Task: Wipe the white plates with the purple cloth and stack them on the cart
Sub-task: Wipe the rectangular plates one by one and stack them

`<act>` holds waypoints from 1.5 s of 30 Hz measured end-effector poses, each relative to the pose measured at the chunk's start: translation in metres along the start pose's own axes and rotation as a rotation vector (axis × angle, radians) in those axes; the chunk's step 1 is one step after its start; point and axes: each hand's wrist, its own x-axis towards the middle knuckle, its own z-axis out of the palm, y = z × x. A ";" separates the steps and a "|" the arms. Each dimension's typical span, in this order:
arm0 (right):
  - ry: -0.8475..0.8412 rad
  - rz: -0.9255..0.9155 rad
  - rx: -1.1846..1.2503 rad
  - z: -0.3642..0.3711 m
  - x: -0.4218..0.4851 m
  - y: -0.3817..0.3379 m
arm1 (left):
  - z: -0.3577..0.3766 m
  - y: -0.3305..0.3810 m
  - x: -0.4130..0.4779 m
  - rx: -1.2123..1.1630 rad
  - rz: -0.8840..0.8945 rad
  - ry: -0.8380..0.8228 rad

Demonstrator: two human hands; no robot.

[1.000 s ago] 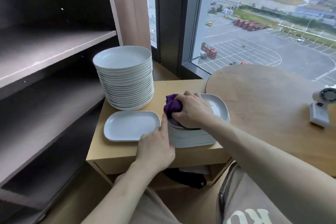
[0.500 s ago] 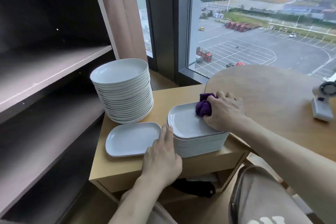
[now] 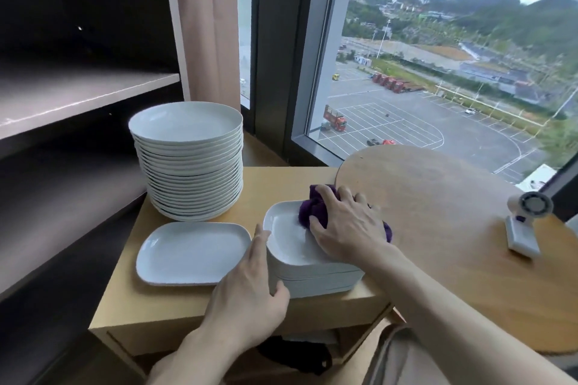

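Fingers (image 3: pixel 327 197) of the right hand (image 3: pixel 347 228) are curling round the purple cloth (image 3: pixel 312 212) atop the rectangular plate stack (image 3: pixel 312 280). Left hand (image 3: pixel 247 287) is bracing its left side, fingers straight.

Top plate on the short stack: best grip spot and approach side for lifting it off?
Take the top plate by its raised left rim, coming in from the left, where the left hand rests against the stack. The rim flares up, so fingertips can probably hook under it; the right hand and purple cloth cover the far right part.
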 end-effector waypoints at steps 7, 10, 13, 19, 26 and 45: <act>-0.055 -0.217 -0.022 -0.002 -0.001 -0.031 | 0.007 0.006 -0.001 0.051 -0.076 -0.111; -0.083 -0.270 0.001 -0.006 -0.004 -0.037 | 0.009 0.010 -0.004 0.090 -0.103 -0.157; -0.127 -0.308 0.033 -0.014 -0.009 -0.039 | 0.007 0.013 -0.006 0.160 -0.115 -0.166; -0.123 -0.341 -0.118 -0.028 -0.030 -0.030 | 0.005 0.021 -0.009 0.287 -0.165 -0.174; -0.178 -0.171 -0.187 -0.042 -0.026 0.015 | 0.008 0.017 -0.005 0.173 -0.133 -0.135; -0.054 -0.302 -0.132 -0.013 -0.003 -0.054 | 0.019 0.017 -0.007 0.200 -0.161 -0.106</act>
